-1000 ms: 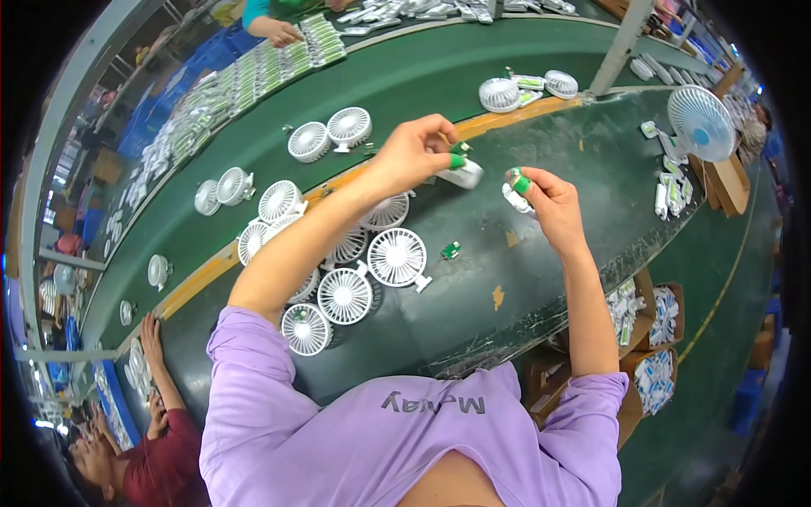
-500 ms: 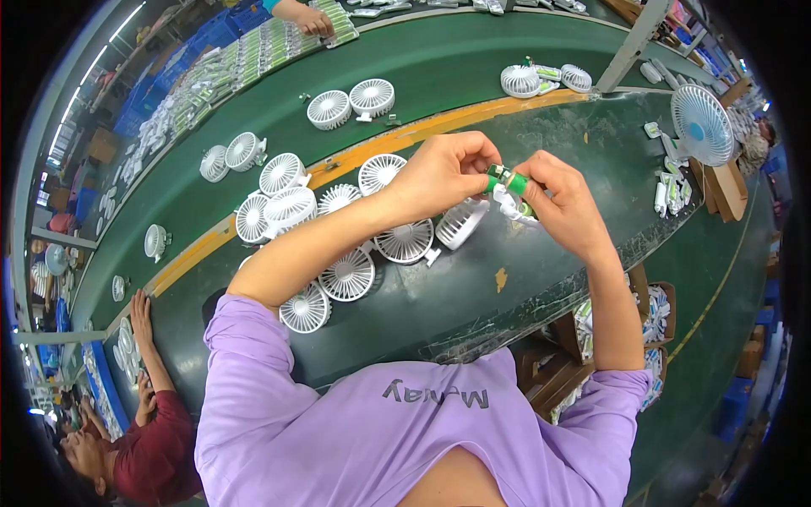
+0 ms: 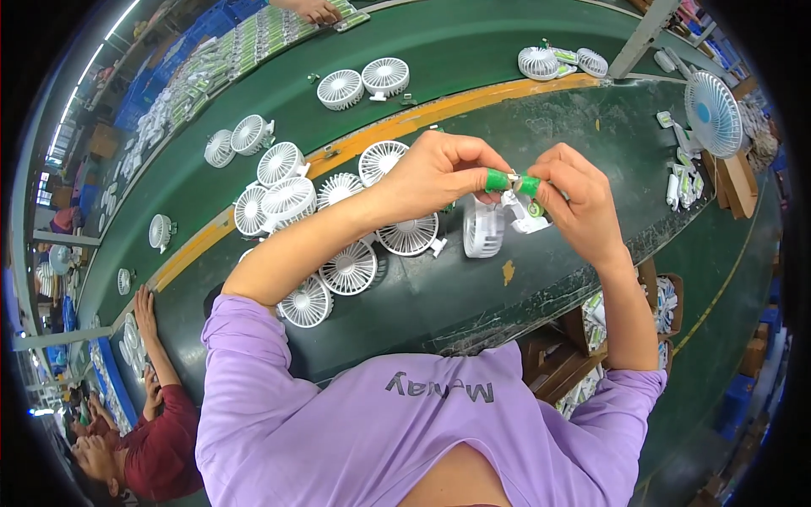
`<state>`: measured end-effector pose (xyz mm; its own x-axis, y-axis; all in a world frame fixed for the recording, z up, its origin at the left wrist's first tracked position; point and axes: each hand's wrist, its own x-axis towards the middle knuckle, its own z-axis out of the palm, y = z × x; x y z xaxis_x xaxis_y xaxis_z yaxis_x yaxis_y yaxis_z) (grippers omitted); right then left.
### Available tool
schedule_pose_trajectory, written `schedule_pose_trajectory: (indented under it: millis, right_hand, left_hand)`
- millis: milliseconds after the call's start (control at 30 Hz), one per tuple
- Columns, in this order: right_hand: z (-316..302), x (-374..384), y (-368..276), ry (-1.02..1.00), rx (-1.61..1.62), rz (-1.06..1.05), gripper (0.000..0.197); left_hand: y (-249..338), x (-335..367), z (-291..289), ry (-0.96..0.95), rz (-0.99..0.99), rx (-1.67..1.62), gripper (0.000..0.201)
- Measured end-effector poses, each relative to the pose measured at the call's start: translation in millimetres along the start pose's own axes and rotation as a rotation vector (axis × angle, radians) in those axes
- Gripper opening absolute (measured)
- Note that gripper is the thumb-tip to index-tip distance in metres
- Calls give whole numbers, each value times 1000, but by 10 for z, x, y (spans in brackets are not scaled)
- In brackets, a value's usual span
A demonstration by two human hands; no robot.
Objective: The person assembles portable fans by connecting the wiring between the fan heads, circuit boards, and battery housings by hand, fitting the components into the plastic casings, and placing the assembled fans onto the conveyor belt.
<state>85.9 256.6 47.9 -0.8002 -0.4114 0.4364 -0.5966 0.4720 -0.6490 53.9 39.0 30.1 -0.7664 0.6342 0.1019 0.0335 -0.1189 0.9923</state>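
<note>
My left hand (image 3: 439, 175) and my right hand (image 3: 583, 198) meet above the bench, both closed in a pinch. Between their thumb tips is a small circuit board (image 3: 513, 178), seen nearly edge-on and partly covered by fingers. Green wrapping (image 3: 498, 179) covers the tip of each thumb. Just under the fingers hangs a white plastic handle piece (image 3: 530, 221) with a green round part in it. Beside it a white fan head (image 3: 483, 230) stands on edge, somewhat blurred; whether the two are joined, I cannot tell.
Several white fan heads (image 3: 348, 269) cluster left of my hands. A yellow strip (image 3: 439, 116) divides the bench from the green conveyor (image 3: 473, 59), which carries more fan heads. A larger fan (image 3: 715, 114) stands at right, near boxes (image 3: 667, 304). A co-worker's arm (image 3: 156, 342) rests at left.
My thumbs have drawn closer to level, and the circuit board has turned edge-on. The fan head near my fingers has swung more upright. The whole view has shifted slightly.
</note>
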Motion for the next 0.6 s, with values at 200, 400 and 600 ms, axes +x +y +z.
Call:
schedule_pose_trajectory:
  millis: [200,400,600]
  right_hand:
    - [-22,6,22,30,-89,-62,6]
    - [-26,103,107,-153,65,73,4]
    - [-89,536,877,-58,124,378,21]
  left_hand:
    - [7,-12,10,-17,124,255,12]
    - [51,46,-48,-81,159,466,10]
    - [-310,824,-443,144,5,224,20]
